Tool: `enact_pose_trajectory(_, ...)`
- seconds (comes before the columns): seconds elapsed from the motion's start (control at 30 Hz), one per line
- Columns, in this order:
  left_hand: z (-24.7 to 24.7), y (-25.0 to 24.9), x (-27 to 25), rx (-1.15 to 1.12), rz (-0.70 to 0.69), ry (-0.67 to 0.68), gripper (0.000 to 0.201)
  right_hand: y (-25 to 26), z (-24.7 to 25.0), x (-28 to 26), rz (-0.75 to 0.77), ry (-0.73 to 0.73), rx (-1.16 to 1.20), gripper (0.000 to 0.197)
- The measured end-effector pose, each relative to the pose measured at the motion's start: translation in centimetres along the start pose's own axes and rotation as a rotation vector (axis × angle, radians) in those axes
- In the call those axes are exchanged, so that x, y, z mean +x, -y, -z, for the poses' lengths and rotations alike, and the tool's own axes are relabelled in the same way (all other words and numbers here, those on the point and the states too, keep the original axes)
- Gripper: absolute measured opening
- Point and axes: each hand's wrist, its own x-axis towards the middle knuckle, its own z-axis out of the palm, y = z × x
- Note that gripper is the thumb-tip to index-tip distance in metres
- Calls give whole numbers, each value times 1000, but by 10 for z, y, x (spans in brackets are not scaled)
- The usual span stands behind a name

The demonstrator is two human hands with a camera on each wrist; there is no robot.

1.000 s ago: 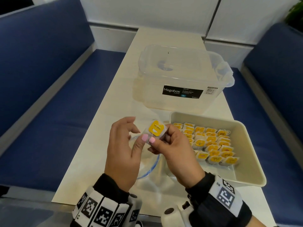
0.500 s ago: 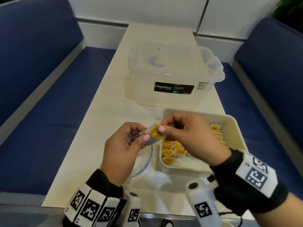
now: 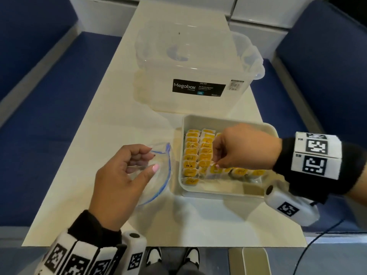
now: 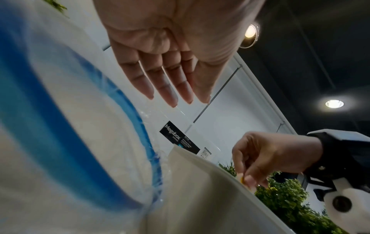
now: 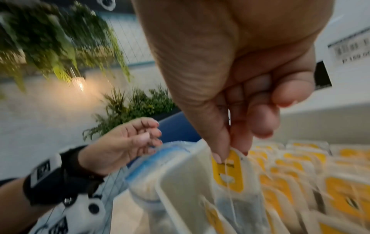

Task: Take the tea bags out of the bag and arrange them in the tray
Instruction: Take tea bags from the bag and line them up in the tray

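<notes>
Right hand [image 3: 244, 149] pinches a yellow-tagged white paper tea bag [image 3: 215, 169] upright, directly over the near row of the cream rectangular plastic tray [image 3: 228, 121]; left hand [image 3: 127, 181], loose-fingered and empty, hovers at the clear blue-zip plastic bag [image 3: 164, 175] just left.

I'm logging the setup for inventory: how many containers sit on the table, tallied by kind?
clear Megabox storage box: 1
off-white tray: 1
clear zip bag: 1
Total: 3
</notes>
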Motion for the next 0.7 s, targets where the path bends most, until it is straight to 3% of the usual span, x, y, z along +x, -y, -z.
enact_pose_trajectory(0.3, 13, 2, -5, 83, 7, -86, 26, 0, -30, 30, 38, 173, -127, 5)
enact_pose_trajectory(0.7, 16, 1, -7, 154, 36, -90, 26, -3, -41, 44, 36, 182, -199, 6)
